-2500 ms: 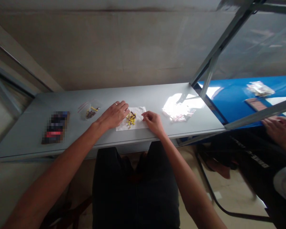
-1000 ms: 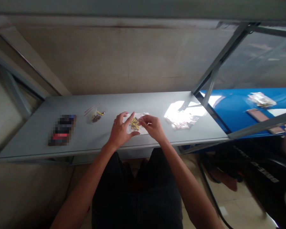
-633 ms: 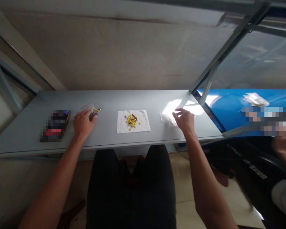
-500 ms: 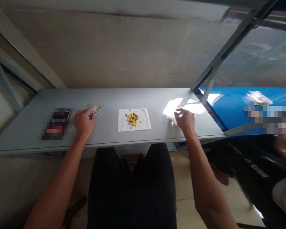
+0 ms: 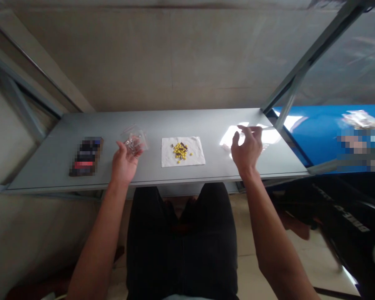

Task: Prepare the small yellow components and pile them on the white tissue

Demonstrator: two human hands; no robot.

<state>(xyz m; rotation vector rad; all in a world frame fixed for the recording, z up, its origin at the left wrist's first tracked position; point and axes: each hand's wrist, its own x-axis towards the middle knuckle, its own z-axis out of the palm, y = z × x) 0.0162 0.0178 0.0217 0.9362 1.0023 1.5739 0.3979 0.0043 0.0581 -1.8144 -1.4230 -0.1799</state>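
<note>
My left hand (image 5: 124, 161) is turned palm up, with a small clear plastic bag (image 5: 138, 139) lying across its fingers. Small shiny pieces show in or under the bag; their kind is too blurred to tell. My right hand (image 5: 247, 151) hovers palm down over a bright glare patch at the table's right, thumb and fingers apart. Clear crinkled plastic (image 5: 226, 148) shows beside and partly behind it. Between the hands lies a white cloth (image 5: 167, 156), bearing a loose pile of small yellow and dark brown pieces (image 5: 180, 151).
A phone-like device (image 5: 86, 157), blurred out, rests on the grey table (image 5: 150, 121) at left. Metal frame bars (image 5: 289, 102) rise at the right. Beyond them stands a blue table (image 5: 318, 125) with a clear plastic packet (image 5: 364, 120) and part of another person.
My left hand has turned palm up, bringing the plastic bag into fuller view. The fingers of my right hand have spread wider. The whole view has shifted slightly.
</note>
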